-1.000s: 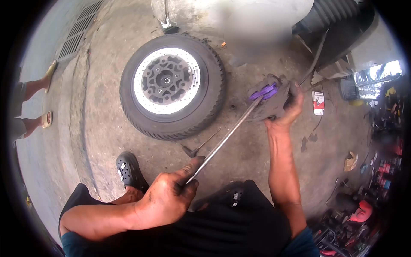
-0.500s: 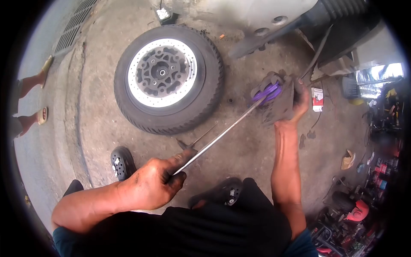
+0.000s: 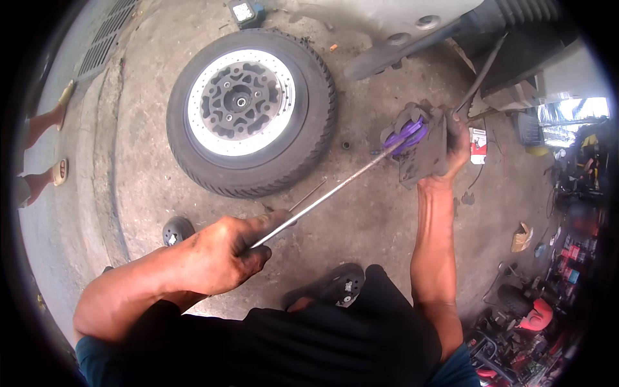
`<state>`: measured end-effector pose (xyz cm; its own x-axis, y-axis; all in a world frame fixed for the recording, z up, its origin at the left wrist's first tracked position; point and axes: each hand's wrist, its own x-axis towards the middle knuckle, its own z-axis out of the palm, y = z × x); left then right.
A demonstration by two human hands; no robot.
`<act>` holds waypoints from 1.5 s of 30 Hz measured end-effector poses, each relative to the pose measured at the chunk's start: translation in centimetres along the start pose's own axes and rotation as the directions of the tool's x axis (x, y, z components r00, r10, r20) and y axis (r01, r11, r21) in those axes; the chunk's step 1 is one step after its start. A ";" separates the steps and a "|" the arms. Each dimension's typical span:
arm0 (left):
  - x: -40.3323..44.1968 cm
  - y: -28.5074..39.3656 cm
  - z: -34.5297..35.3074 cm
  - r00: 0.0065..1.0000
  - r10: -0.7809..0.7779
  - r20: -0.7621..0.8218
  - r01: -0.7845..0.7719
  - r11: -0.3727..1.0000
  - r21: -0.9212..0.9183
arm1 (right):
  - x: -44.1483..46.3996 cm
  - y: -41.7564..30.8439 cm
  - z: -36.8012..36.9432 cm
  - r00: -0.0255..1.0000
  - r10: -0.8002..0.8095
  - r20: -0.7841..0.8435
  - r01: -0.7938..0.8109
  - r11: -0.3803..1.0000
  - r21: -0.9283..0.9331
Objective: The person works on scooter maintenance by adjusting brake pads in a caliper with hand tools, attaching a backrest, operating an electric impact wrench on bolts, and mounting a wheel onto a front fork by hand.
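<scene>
My left hand (image 3: pixel 229 255) is closed around one end of a long, straight metal rod (image 3: pixel 329 193). The rod slants up and away to the right, its far tip at a purple part (image 3: pixel 406 134) on a dirty grey brake caliper (image 3: pixel 422 158). Holding the caliper from its right side is my right hand (image 3: pixel 456 151), fingers wrapped round its back and partly hidden. A dark hose (image 3: pixel 482 74) runs from near the caliper up to the vehicle. On the floor to the left of it lies a wheel with a tyre (image 3: pixel 258 174) and a brake disc (image 3: pixel 242 100).
Vehicle bodywork (image 3: pixel 387 19) overhangs at the top right. A red-and-white box (image 3: pixel 478 146) lies beyond my right hand. Tools and clutter (image 3: pixel 535 316) crowd the lower right. Another person's feet (image 3: pixel 59 171) are at the far left. A thin rod (image 3: pixel 309 193) lies under my long one.
My left hand and the near end of the rod have moved slightly up and left. The caliper in my right hand has turned a little. The view has shifted slightly.
</scene>
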<state>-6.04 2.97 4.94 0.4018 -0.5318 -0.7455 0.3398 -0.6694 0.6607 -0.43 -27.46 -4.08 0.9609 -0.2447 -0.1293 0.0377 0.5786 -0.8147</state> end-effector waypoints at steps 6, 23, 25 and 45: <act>-0.1 -0.7 -0.2 0.998 0.048 -0.041 -0.049 0.999 -0.017 | 0.7 0.8 -1.3 0.993 0.088 0.078 -0.091 0.995 0.034; -0.9 -2.2 6.1 0.915 0.240 -0.325 -0.244 0.969 0.030 | 0.7 1.3 1.5 0.985 -0.073 -0.156 0.093 0.988 0.127; -1.2 -2.4 6.2 0.905 0.253 -0.341 -0.254 0.966 0.043 | 0.6 0.9 1.7 0.975 -0.094 -0.199 0.115 0.989 0.096; 1.0 -4.6 6.3 0.799 0.429 -0.422 -0.445 0.893 0.065 | 0.3 1.7 1.8 0.984 -0.077 -0.162 0.090 0.993 0.078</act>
<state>-12.59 2.28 0.58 0.8255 -0.4929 -0.2750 0.0693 -0.3949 0.9161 0.41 -25.17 -4.46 0.8982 -0.4111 -0.1559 0.1456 0.6128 -0.7767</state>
